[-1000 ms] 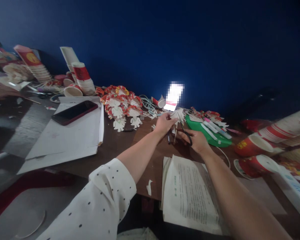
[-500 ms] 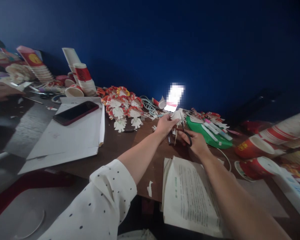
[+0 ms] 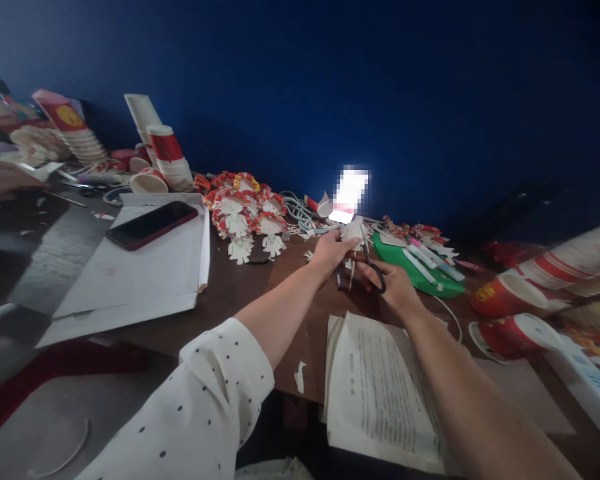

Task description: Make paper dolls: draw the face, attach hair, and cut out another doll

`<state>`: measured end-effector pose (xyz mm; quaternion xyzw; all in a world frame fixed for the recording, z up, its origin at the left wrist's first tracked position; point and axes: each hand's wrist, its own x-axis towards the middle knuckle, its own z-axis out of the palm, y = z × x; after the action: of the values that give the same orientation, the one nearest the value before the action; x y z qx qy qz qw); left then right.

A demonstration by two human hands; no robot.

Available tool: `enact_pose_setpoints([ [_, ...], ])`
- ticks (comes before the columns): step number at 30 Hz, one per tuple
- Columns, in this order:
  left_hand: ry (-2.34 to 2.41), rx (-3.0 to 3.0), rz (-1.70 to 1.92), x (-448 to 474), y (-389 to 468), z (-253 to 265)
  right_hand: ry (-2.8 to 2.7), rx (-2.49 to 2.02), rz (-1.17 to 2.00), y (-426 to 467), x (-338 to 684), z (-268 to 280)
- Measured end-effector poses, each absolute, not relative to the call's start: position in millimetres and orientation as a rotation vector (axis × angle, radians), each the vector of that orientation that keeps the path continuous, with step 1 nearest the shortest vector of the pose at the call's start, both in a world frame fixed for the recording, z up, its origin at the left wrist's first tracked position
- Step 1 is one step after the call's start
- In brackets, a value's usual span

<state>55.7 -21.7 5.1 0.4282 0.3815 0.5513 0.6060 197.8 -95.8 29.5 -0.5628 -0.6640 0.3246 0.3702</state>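
Note:
My left hand (image 3: 331,250) is closed on a white piece of paper (image 3: 353,231), gripping it near its lower edge. In my right hand (image 3: 391,285) is a pair of scissors (image 3: 379,273), black-handled, with the blades pointing up beside the paper. Whether the blades touch it I cannot tell. A lit phone screen (image 3: 349,197), blurred out, stands right behind the paper. Below my hands a thin stick (image 3: 351,276) and a dark pen (image 3: 339,279) lie on the brown table (image 3: 280,293). Small white scraps lie around them.
Paper dolls (image 3: 240,220) with red frilly tops cluster left of my hands. A green pouch (image 3: 443,285) with several markers lies to the right. An open book (image 3: 380,393) sits at the front edge. A dark phone (image 3: 153,225) rests on white sheets. At far left is another person's hand (image 3: 5,181).
My hands and the scissors have shifted only slightly; the paper stays in my left hand. At far left the other person's hand has moved a little.

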Motion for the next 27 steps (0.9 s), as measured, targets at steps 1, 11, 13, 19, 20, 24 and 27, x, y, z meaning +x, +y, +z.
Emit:
enact_pose_setpoints([
  [1,0.881,0.997,1.269,55.6,-21.8,5.5,-1.697,-1.438,0.852,-95.4,198.6,28.1],
  [11,0.872,1.052,1.259,57.7,-19.9,1.3,-1.719,-1.426,0.849,-94.8,200.9,27.6],
  [13,0.872,1.052,1.265,58.1,-18.8,-0.5,-1.685,-1.415,0.848,-94.7,200.5,27.2],
  [19,0.844,1.005,1.272,58.8,-17.3,-2.4,-1.679,-1.428,0.861,-93.8,199.5,27.7],
  [20,0.842,0.998,1.269,58.8,-17.2,-2.5,-1.674,-1.426,0.857,-93.8,199.4,28.0],
  [24,0.843,0.998,1.278,58.5,-17.1,-2.8,-1.664,-1.422,0.830,-94.7,198.3,27.7],
  [27,0.838,0.981,1.277,58.3,-17.7,-2.0,-1.673,-1.441,0.802,-95.8,197.3,27.4],
])
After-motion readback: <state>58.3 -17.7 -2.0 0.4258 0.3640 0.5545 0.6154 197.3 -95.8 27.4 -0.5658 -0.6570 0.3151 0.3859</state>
